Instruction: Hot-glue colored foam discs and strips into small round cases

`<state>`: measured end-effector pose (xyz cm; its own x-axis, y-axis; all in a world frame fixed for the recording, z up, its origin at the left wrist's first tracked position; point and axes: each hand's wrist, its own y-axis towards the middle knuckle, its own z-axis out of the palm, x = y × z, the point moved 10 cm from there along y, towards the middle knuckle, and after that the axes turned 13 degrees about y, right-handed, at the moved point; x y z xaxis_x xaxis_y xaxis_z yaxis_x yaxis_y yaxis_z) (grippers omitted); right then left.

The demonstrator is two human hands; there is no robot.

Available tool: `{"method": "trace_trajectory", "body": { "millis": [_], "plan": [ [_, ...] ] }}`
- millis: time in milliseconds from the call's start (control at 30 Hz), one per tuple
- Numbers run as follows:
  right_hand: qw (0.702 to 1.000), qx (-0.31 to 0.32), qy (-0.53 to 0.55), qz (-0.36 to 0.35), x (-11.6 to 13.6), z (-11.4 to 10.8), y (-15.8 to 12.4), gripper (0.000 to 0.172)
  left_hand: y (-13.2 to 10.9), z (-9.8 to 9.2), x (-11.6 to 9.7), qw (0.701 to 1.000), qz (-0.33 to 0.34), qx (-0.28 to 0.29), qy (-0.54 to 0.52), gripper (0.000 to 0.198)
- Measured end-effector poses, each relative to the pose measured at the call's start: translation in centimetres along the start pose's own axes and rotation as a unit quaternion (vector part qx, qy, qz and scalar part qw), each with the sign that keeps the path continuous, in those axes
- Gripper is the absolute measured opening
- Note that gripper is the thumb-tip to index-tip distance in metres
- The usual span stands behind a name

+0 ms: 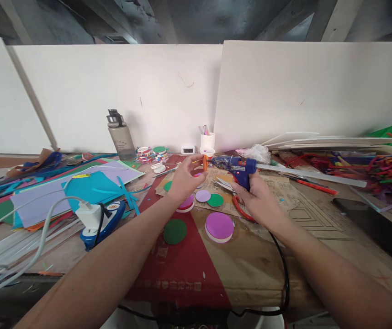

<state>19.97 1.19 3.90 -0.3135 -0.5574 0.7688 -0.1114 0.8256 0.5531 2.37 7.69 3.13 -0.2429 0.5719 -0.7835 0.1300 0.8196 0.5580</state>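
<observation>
White panels (302, 87) stand along the back of the worktable, whose near part is covered by red and brown cardboard (189, 274). Coloured paper sheets (41, 201) fan out on the left, and a dark, flat, phone-like slab (374, 224) lies at the right. Black cord (287, 278) loops over the cardboard's front edge from beneath the right hand (257, 196); it looks like the tool's lead, and a snag there could jerk the aim. That hand is wrapped round the handle of a blue glue gun (247, 165), fingers curled closely, nozzle pointing left. Scissors (240, 210) with orange handles lie just under the right hand; whether any finger also holds them is hidden, and lowering the wrist carelessly might knock or catch the blades. Purple (219, 226) and green (175, 231) discs rest flat nearer the body, with a smaller lilac disc (203, 196) beyond, where a stray drip could mark them. Smallest is an orange piece (205, 163), upright above the cardboard between the hands, pinched by the left hand's (189, 177) thumb and fingertips with barely any gap. Its narrowness leaves the nozzle very near those fingertips, so a slip or too much glue could burn them.
</observation>
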Motion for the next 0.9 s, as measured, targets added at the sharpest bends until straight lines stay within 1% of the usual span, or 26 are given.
{"method": "trace_trajectory", "body": {
  "millis": [233,467,700,900],
  "plan": [
    [1.0,-0.006,0.004,-0.007,-0.23,-0.53,0.29,0.041,-0.04,0.57,-0.27,0.999,0.023,0.026,0.005,0.043],
    [1.0,0.008,-0.007,0.016,0.08,0.0,0.09,0.048,0.07,0.19,-0.01,1.0,0.0,0.028,-0.014,0.044],
    [1.0,0.018,-0.009,0.018,-0.4,0.08,0.03,0.045,0.1,0.06,0.48,0.999,-0.027,0.023,-0.036,0.043],
    [1.0,0.006,-0.006,0.001,-0.28,-0.37,0.27,0.051,-0.05,0.58,-0.25,0.998,-0.011,0.045,-0.038,0.041]
  ]
}}
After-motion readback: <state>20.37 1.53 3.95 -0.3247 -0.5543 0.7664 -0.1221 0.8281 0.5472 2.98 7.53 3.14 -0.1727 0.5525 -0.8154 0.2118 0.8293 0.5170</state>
